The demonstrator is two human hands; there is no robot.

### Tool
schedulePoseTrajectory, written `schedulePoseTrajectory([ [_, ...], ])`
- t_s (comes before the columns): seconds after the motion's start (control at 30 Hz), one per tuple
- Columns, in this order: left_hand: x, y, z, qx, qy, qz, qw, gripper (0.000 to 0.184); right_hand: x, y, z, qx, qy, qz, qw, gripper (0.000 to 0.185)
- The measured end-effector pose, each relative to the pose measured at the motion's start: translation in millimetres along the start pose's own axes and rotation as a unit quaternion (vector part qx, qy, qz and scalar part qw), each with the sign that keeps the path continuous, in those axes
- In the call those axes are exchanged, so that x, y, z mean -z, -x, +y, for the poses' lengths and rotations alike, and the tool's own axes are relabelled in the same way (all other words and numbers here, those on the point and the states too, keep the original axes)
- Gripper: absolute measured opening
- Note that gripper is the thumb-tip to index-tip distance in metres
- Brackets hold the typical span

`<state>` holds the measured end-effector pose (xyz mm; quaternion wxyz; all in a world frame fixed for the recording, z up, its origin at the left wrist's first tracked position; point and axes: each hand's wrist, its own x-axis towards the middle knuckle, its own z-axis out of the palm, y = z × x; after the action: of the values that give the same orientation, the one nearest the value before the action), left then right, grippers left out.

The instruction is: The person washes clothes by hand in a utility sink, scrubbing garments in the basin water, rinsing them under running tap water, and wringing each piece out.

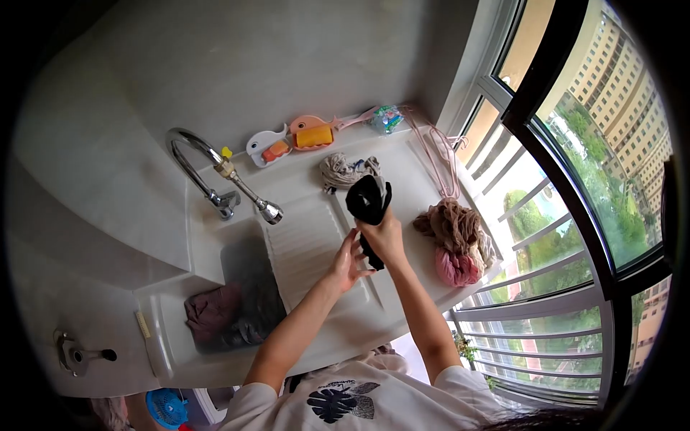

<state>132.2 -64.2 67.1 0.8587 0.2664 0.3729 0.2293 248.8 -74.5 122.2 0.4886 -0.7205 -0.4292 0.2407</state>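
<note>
My right hand (pixel 386 235) is closed around a bunched black cloth garment (pixel 368 201), held above the white washboard (pixel 305 241) of the sink. The garment's upper end bulges out above the fist, and a dark strip hangs below it. My left hand (pixel 348 262) is just left of that strip, fingers apart; whether it touches the cloth is unclear. Left of the washboard, a basin of dark water (pixel 251 276) holds a maroon garment (pixel 213 313) and other dark cloth. A wrung greyish cloth (pixel 348 171) lies behind my hands.
A brown and pink cloth bundle (pixel 454 237) rests at the right edge. Pink hangers (pixel 444 169) lie behind it. The faucet (pixel 237 183) overhangs the basin. Fish-shaped soap dishes (pixel 312 134) and a pink-handled brush (pixel 357 119) line the back ledge. A barred window (pixel 546 237) is on the right.
</note>
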Motion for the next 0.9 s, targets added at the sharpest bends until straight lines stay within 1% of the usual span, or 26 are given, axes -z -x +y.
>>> schedulePoseTrajectory([
  [0.07, -6.9, -3.9, 2.9, 0.012, -0.053, -0.001, 0.999, 0.068, 24.7, -19.1, 31.6, 0.003, 0.100, 0.043, 0.994, 0.061],
  [0.1, -5.9, -6.5, 3.4, 0.003, -0.060, -0.007, 0.998, 0.062, 39.9, -25.5, 41.5, -0.047, 0.091, 0.028, 0.994, 0.069],
  [0.13, -1.2, -10.9, 1.6, 0.000, -0.061, -0.010, 0.998, 0.062, 53.1, -24.6, 40.2, -0.053, 0.077, 0.050, 0.994, 0.068],
  [0.2, 1.1, -13.5, 2.0, -0.032, -0.148, -0.037, 0.988, 0.058, 70.1, -32.1, 60.8, -0.077, -0.015, 0.021, 0.997, 0.068],
  [0.23, -3.4, -12.8, 3.1, -0.033, -0.202, -0.032, 0.978, 0.059, 73.6, -33.4, 68.1, -0.107, -0.102, -0.019, 0.989, 0.069],
  [0.27, -8.6, -13.4, 3.5, -0.032, -0.202, -0.032, 0.978, 0.059, 72.9, -31.9, 76.3, -0.108, -0.102, -0.019, 0.989, 0.069],
  [0.33, -25.6, -10.3, 8.0, -0.090, -0.256, -0.030, 0.962, 0.061, 65.7, -17.5, 58.6, -0.072, -0.139, -0.023, 0.987, 0.068],
  [0.4, -43.9, -5.7, 16.5, -0.157, -0.202, -0.028, 0.966, 0.065, 53.8, -10.9, 52.5, -0.005, -0.137, -0.071, 0.988, 0.074],
  [0.43, -35.6, -18.3, 19.4, -0.150, -0.197, -0.018, 0.969, 0.069, 52.6, -6.2, 48.5, 0.032, -0.103, -0.082, 0.991, 0.074],
  [0.47, -32.2, -19.4, 22.8, -0.165, -0.129, -0.031, 0.977, 0.070, 52.7, -1.5, 43.8, 0.068, -0.068, -0.093, 0.991, 0.074],
  [0.5, -30.6, -14.3, 27.3, -0.225, -0.143, -0.022, 0.964, 0.072, 50.9, -2.8, 43.5, 0.090, -0.110, -0.117, 0.983, 0.072],
  [0.53, -28.3, -9.1, 34.4, -0.287, -0.158, -0.014, 0.945, 0.075, 47.9, -5.7, 47.6, 0.084, -0.159, -0.147, 0.973, 0.069],
  [0.6, -20.4, 6.2, 45.7, -0.278, -0.168, -0.005, 0.946, 0.076, 49.5, -5.4, 43.0, 0.047, -0.234, -0.226, 0.944, 0.068],
  [0.63, -15.5, 12.4, 53.1, -0.244, -0.181, -0.038, 0.952, 0.075, 51.1, -2.2, 34.6, 0.046, -0.237, -0.228, 0.943, 0.068],
  [0.67, -11.9, 16.4, 58.4, -0.213, -0.194, -0.071, 0.955, 0.075, 52.6, -1.1, 24.3, 0.017, -0.240, -0.239, 0.941, 0.065],
  [0.7, -7.9, 18.1, 59.9, -0.214, -0.189, -0.081, 0.955, 0.070, 51.6, -2.4, 17.2, -0.012, -0.244, -0.249, 0.937, 0.062],
  [0.73, -4.8, 19.3, 61.8, -0.218, -0.190, -0.079, 0.954, 0.070, 49.4, -8.0, 19.0, -0.008, -0.245, -0.252, 0.936, 0.062],
  [0.77, -2.0, 20.5, 62.7, -0.196, -0.208, -0.060, 0.956, 0.065, 48.7, -16.3, 26.1, 0.024, -0.159, -0.181, 0.970, 0.058],
  [0.8, 3.1, 22.9, 61.5, -0.174, -0.223, -0.037, 0.958, 0.061, 49.7, -22.0, 30.4, 0.056, -0.071, -0.111, 0.990, 0.055],
  [0.83, 9.7, 24.9, 60.6, -0.191, -0.246, -0.037, 0.950, 0.053, 58.8, -23.5, 20.3, 0.067, 0.022, -0.063, 0.995, 0.050],
  [0.87, 16.2, 28.2, 58.0, -0.207, -0.257, -0.029, 0.944, 0.049, 64.9, -27.7, 14.1, 0.060, 0.127, -0.018, 0.990, 0.049],
  [0.9, 22.7, 33.6, 55.9, -0.187, -0.265, -0.021, 0.946, 0.047, 66.4, -32.4, 20.0, 0.086, 0.225, 0.049, 0.969, 0.054],
])
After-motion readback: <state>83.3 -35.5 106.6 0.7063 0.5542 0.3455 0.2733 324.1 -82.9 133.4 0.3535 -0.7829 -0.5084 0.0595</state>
